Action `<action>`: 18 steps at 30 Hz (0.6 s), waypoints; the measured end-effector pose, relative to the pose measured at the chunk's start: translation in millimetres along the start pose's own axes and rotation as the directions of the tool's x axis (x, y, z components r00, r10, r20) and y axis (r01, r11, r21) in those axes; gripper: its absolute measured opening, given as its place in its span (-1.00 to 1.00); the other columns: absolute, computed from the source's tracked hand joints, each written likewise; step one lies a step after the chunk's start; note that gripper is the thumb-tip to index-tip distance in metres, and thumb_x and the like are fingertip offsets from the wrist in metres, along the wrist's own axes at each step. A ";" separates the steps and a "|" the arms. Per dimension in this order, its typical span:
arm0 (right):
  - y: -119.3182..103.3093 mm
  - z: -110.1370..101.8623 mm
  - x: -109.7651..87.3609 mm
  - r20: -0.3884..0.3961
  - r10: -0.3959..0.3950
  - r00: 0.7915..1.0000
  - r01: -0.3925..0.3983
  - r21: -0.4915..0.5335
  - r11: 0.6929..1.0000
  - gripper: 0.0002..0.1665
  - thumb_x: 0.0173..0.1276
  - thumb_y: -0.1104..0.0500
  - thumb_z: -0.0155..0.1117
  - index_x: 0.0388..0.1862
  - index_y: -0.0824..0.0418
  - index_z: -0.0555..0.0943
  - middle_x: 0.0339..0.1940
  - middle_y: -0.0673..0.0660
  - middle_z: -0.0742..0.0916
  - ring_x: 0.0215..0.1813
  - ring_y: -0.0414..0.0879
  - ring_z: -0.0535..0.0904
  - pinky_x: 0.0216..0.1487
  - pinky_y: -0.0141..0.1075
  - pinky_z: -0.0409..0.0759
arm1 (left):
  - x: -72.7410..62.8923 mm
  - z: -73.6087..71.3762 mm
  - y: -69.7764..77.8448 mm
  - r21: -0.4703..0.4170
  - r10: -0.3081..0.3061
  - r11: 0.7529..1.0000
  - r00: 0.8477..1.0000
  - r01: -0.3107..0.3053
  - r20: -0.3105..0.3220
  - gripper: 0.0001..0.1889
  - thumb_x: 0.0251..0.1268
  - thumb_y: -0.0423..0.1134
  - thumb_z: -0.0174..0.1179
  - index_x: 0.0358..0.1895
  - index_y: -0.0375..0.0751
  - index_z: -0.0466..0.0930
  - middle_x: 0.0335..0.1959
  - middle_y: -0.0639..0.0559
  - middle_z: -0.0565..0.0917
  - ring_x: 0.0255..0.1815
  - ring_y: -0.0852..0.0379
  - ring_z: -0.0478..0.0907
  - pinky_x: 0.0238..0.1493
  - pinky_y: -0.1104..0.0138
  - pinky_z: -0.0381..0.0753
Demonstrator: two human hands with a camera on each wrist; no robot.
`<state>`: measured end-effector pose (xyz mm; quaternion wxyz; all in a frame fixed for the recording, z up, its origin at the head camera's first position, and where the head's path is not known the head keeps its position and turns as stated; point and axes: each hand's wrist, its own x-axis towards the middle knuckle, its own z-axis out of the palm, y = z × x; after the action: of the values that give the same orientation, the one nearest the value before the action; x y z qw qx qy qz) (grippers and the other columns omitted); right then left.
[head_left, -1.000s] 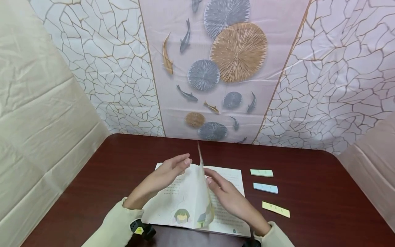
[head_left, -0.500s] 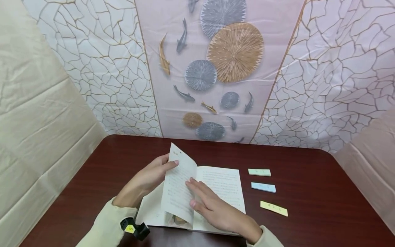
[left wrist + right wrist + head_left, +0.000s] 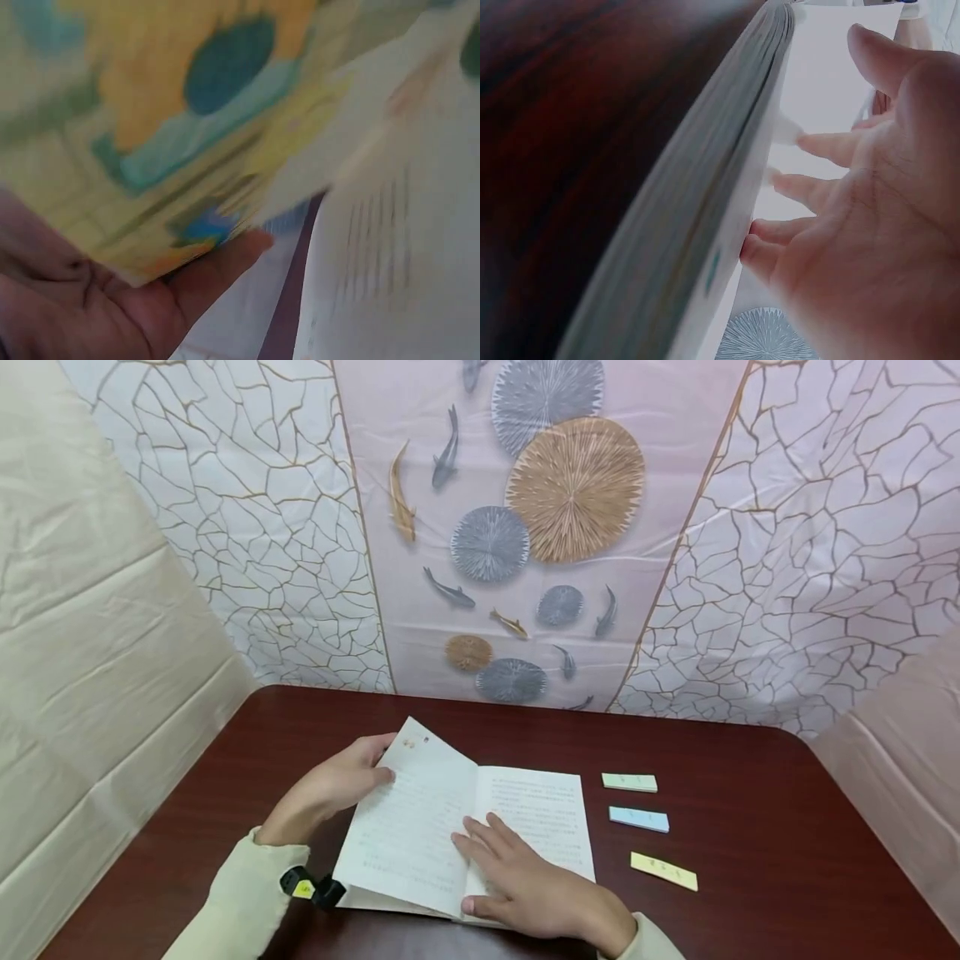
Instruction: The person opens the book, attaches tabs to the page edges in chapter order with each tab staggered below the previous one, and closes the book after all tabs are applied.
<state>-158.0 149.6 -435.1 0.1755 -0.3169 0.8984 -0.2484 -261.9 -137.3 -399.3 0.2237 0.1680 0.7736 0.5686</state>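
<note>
An open book (image 3: 543, 802) lies on the table in the head view. My left hand (image 3: 330, 789) pinches the outer upper part of its left page (image 3: 420, 827), thumb on top, and that page is partly lifted. The left wrist view shows a coloured picture on the page's underside (image 3: 210, 112), above the pinching left hand (image 3: 142, 315). With fingers spread, my right hand (image 3: 536, 889) rests on the lower right page near the fold. In the right wrist view, the right hand's fingertips (image 3: 787, 182) touch the white page beside the thick page edges (image 3: 697, 195).
Right of the book, three paper strips lie in a column: green (image 3: 629, 782), blue (image 3: 639, 819) and yellow (image 3: 663, 871). The dark red-brown table (image 3: 738, 827) ends at a patterned cloth backdrop (image 3: 375, 635). Pale cloth (image 3: 120, 710) hangs at the left side.
The page stood upright at the fold, then turned leftward, and now lies nearly down on the left side. My left hand moved left with it; the right hand went to the fold.
</note>
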 end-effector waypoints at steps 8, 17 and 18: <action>3.3 3.2 2.4 0.050 0.011 0.999 -0.009 -0.037 0.999 -0.16 0.63 -0.26 0.10 0.74 -0.06 0.18 0.78 0.04 0.11 0.78 0.18 -0.23 0.66 0.22 0.03 | 3.3 -10.1 -16.2 0.325 -0.023 0.945 0.997 0.046 -0.073 -0.44 0.36 -0.63 0.18 0.43 -0.51 0.42 0.02 -0.24 0.72 -0.15 0.00 0.72 -0.15 0.15 0.77; 3.3 6.0 4.0 0.082 -0.005 0.997 0.016 -0.133 0.991 -0.09 0.61 -0.25 0.14 0.77 -0.02 0.10 0.80 0.11 0.04 0.77 0.27 -0.27 0.67 0.23 -0.04 | 1.9 2.0 -14.3 0.597 -0.075 0.779 0.974 0.192 -0.215 0.13 0.13 -0.44 0.55 0.67 -0.46 -0.05 0.57 -0.49 0.28 0.53 -0.40 0.32 0.40 -0.20 0.46; 3.8 6.1 3.9 0.091 -0.007 0.996 0.020 -0.141 0.990 -0.08 0.62 -0.25 0.14 0.78 -0.01 0.08 0.80 0.11 0.02 0.76 0.27 -0.28 0.67 0.24 -0.05 | 1.4 4.7 -12.4 0.637 -0.069 0.745 0.972 0.199 -0.223 0.20 0.11 -0.41 0.58 0.69 -0.43 -0.13 0.62 -0.50 0.17 0.60 -0.44 0.19 0.45 -0.24 0.37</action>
<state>-159.8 147.5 -442.8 0.1911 -0.3456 0.9028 -0.1705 -260.6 -136.5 -412.6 0.1183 0.1260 0.9508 0.2571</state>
